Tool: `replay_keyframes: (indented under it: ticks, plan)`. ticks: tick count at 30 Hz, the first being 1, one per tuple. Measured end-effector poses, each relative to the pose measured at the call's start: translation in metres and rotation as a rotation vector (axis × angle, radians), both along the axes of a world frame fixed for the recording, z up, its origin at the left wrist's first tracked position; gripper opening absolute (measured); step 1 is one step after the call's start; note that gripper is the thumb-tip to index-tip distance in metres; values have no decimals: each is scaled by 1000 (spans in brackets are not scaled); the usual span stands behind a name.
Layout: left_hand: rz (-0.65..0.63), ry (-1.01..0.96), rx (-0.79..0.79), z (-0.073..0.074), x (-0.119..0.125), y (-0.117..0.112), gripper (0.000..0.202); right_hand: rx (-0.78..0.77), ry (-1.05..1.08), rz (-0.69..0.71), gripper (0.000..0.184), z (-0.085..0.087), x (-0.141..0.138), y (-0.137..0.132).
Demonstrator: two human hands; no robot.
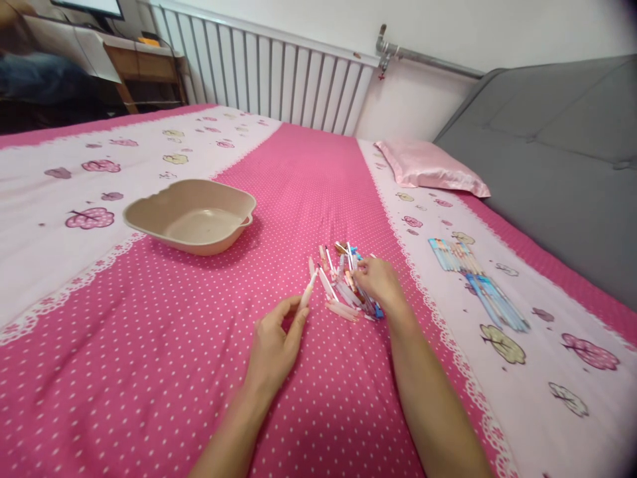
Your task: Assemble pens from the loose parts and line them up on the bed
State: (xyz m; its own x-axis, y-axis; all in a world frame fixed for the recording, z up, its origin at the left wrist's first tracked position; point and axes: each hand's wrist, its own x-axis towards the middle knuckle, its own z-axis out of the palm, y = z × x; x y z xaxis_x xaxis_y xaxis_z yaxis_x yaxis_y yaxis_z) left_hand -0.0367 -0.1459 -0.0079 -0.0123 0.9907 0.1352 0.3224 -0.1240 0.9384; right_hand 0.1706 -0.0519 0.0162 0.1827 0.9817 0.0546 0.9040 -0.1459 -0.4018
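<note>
My left hand [276,342] pinches a slim pale pen [308,292] between thumb and fingers, its narrow tip pointing up and away from me. Just right of it, a loose pile of pen parts [342,292] lies on the bedspread: pinkish clear barrels or caps, thin white sticks like refills, and some blue and brown pieces. My right hand [379,282] reaches into the far right side of this pile with fingers drawn together; whatever they grip is too small to make out. Farther right, pens lie side by side in two groups, one pale blue and peach [455,257], one bluer [497,303].
A beige plastic basin [199,242] stands on the pink dotted bedspread [174,358] at left. A pink pillow [432,166] rests by the grey headboard [547,139]. Behind the bed are a white radiator [269,70] and a desk [134,63]; a blurred person [44,76] is at far left.
</note>
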Motion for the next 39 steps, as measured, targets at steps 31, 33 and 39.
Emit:
replay_keyframes:
  ticks: [31, 33, 39]
  plan:
    - [46, 50, 66, 2, -2, 0, 32, -111, 896, 667, 23, 27, -17, -18]
    - [60, 76, 78, 2, -2, 0, 32, -102, 846, 707, 23, 30, -16, -20]
    - [84, 181, 166, 0, -3, 1, 30, -16, 661, 713, 20, 38, -13, -25]
